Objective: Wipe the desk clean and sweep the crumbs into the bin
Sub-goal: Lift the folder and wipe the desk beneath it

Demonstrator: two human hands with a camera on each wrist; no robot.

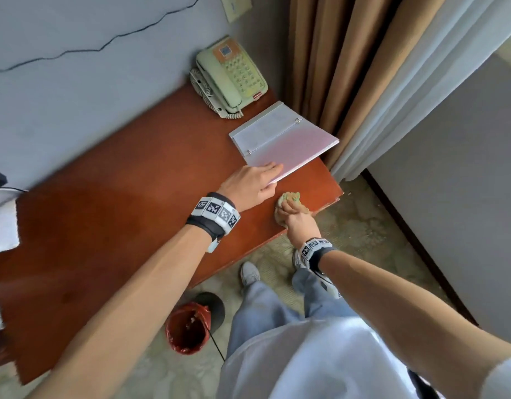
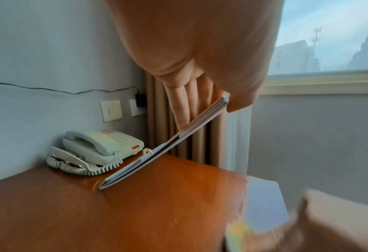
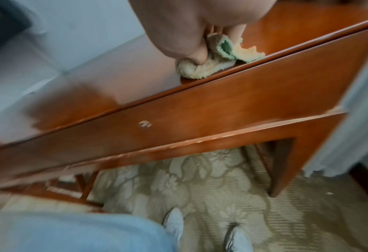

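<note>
My left hand (image 1: pixel 273 175) pinches the near corner of a white ring binder (image 1: pixel 283 136) at the desk's right end. In the left wrist view the fingers (image 2: pixel 178 109) lie on top and the thumb underneath, and the binder (image 2: pixel 157 153) is tilted up, its far edge resting on the red-brown desk (image 2: pixel 135 213). My right hand (image 1: pixel 294 214) grips a bunched yellow-green cloth (image 1: pixel 290 197) pressed on the desk's (image 1: pixel 119 203) near right corner. The cloth (image 3: pixel 202 66) sits right at the front edge. A red bin (image 1: pixel 188 329) stands on the floor below the desk front, with pale bits inside.
A pale green corded phone (image 1: pixel 231 76) sits in the far right corner against the wall. Tan and white curtains (image 1: pixel 349 67) hang just past the desk's right end. White papers (image 1: pixel 1 226) lie at the left edge. My feet (image 1: pixel 250 273) stand on patterned carpet.
</note>
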